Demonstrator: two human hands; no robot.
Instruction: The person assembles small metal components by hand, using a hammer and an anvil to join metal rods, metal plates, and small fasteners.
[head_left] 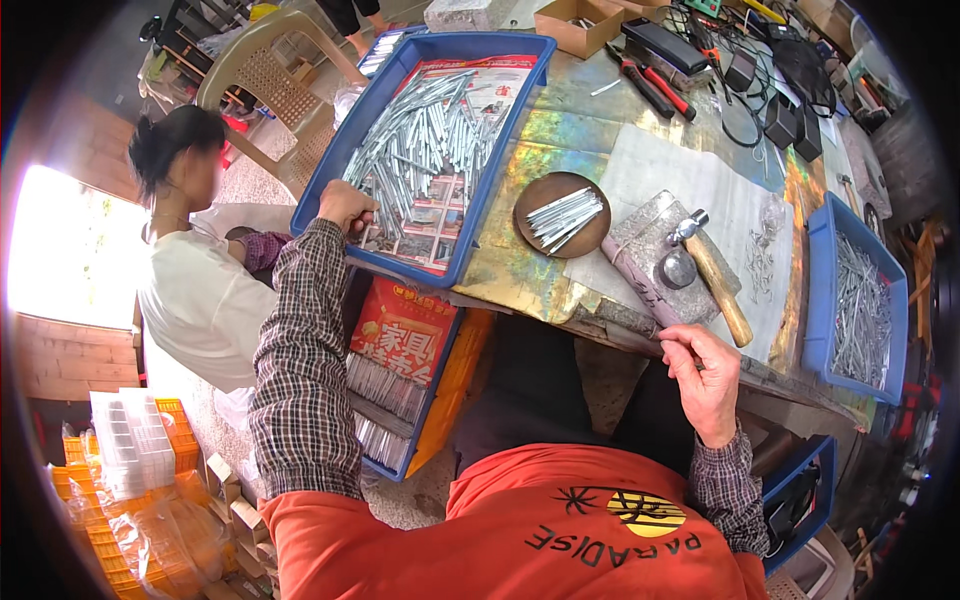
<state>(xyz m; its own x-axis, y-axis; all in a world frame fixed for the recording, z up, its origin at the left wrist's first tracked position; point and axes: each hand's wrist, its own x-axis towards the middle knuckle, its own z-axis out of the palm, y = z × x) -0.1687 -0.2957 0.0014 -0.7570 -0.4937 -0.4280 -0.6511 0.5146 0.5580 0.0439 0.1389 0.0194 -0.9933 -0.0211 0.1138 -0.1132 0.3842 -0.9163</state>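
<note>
A blue tray (480, 44) holds a loose heap of thin silvery metal rods (430, 130) on printed paper. At its near left corner is my left hand (346, 207), fingers curled closed; whatever they pinch is too small to make out. My right hand (703, 385) is at the table's front edge, thumb and fingers pinched together by the near end of a cloth-wrapped bar (637, 280). What sits between those fingers is hidden. That bar lies against a grey block (648, 226) bearing a round metal piece (676, 268) and a wooden-handled hammer (722, 285). Left of them, a brown round dish (530, 193) contains more rods.
Another blue tray (817, 300) of thin metal pieces stands at the right. Red-handled pliers (655, 85), cables and black adapters (783, 122) crowd the far side. Below the left tray is a lower tray with a red sheet (408, 325). A person (200, 290) sits at left.
</note>
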